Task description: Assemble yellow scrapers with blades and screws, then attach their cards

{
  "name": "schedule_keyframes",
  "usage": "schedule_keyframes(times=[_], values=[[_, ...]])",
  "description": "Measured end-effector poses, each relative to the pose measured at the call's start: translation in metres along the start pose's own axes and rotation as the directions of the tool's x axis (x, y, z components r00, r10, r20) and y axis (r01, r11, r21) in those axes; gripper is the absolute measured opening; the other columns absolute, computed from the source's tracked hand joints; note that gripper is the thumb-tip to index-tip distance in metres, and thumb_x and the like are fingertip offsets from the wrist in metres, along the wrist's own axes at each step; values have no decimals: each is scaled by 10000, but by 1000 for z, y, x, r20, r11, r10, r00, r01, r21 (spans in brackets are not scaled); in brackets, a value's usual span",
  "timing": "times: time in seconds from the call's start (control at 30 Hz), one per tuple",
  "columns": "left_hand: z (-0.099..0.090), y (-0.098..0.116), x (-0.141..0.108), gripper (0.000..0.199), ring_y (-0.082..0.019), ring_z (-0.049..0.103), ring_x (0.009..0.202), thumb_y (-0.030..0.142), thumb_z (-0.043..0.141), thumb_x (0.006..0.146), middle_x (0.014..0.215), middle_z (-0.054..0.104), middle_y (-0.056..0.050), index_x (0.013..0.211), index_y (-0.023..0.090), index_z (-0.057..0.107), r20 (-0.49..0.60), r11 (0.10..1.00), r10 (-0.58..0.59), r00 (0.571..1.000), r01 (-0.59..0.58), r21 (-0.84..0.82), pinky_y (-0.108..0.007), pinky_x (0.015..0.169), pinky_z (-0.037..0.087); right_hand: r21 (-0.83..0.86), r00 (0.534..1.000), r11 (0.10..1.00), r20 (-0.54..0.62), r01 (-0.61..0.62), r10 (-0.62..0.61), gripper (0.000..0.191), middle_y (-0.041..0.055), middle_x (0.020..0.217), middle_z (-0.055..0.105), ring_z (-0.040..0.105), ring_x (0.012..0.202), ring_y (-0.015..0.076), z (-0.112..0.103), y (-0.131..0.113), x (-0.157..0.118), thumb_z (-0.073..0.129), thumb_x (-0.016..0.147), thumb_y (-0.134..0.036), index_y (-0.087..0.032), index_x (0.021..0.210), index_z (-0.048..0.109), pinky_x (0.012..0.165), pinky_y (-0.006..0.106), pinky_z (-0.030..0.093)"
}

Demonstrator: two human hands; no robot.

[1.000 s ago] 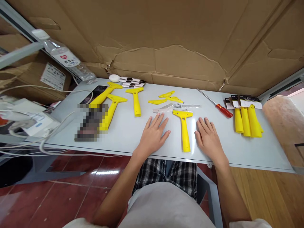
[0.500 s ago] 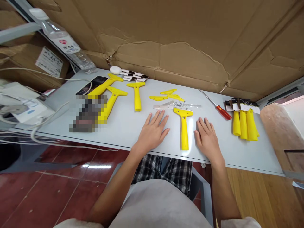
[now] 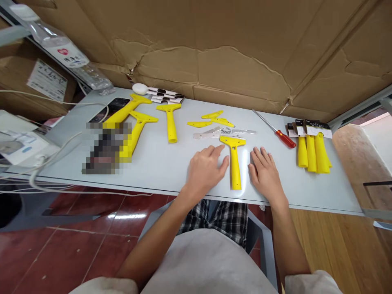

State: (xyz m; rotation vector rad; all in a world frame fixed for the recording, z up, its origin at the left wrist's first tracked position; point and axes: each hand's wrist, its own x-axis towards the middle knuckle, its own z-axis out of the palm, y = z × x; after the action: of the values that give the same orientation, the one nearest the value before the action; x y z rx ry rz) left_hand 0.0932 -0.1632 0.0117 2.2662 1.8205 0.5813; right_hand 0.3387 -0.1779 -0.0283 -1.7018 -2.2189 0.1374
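Note:
A yellow scraper (image 3: 235, 167) lies on the table between my two hands, its head toward the back and a metal blade edge along it. My left hand (image 3: 206, 169) is just left of its handle, thumb and forefinger apart, holding nothing. On the other side, my right hand (image 3: 266, 173) rests flat on the table with fingers stretched out. Behind the scraper are thin metal blades (image 3: 206, 135), a small clear printed packet (image 3: 228, 131) and several yellow head pieces (image 3: 199, 123). A screwdriver (image 3: 285, 139) with a red handle lies to the right, beyond my right hand.
More yellow scraper handles (image 3: 171, 124) lie left on the grey table (image 3: 159, 163). Carded yellow handles (image 3: 311, 153) are at the right. A white spoon-shaped item (image 3: 140, 88), a phone (image 3: 114, 107), a water bottle (image 3: 65, 51) and white cables stand or lie at the left. Cardboard (image 3: 239, 41) walls the back.
My left hand has lifted from lying flat and moved right, closer to the scraper's head, its fingers now bent. My right hand stays flat. The view has shifted slightly.

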Motion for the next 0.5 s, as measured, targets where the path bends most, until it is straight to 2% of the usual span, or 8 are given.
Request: schedule_keyframes(times=[0.1, 0.2, 0.37, 0.5], values=[[1, 31, 6, 539, -305, 784, 1027, 545, 486, 1136, 1191, 783, -125, 1560, 247, 635, 81, 998, 50, 995, -53, 39, -416, 838, 615, 9, 1000, 1000, 4, -2, 2, 593, 132, 1777, 460, 335, 1710, 379, 0, 0, 0, 341, 1161, -383, -164, 1676, 536, 1378, 669, 312], [3, 48, 13, 509, -344, 789, 1032, 551, 531, 1117, 1221, 761, -139, 1504, 252, 670, 151, 992, 52, 987, -68, 105, -431, 786, 609, 12, 1000, 1000, 9, -4, 4, 592, 136, 1776, 459, 329, 1712, 380, 0, 0, 1, 344, 1160, -385, -155, 1667, 545, 1382, 667, 306], [3, 49, 19, 355, -351, 791, 1000, 417, 538, 1111, 1179, 753, -142, 1307, 234, 770, 239, 980, 39, 970, -84, 181, -433, 742, 607, -4, 1000, 1000, 9, -3, 3, 583, 144, 1763, 479, 336, 1708, 386, -1, -3, 1, 342, 1157, -362, -113, 1627, 580, 1391, 645, 303], [-3, 39, 11, 335, -320, 783, 973, 343, 533, 1098, 1170, 741, -118, 1323, 286, 775, 251, 981, 38, 967, -84, 175, -409, 716, 608, -8, 1000, 1000, 0, 2, -2, 562, 144, 1753, 496, 341, 1706, 387, -1, -3, 0, 353, 1150, -337, -128, 1614, 592, 1384, 658, 312]])
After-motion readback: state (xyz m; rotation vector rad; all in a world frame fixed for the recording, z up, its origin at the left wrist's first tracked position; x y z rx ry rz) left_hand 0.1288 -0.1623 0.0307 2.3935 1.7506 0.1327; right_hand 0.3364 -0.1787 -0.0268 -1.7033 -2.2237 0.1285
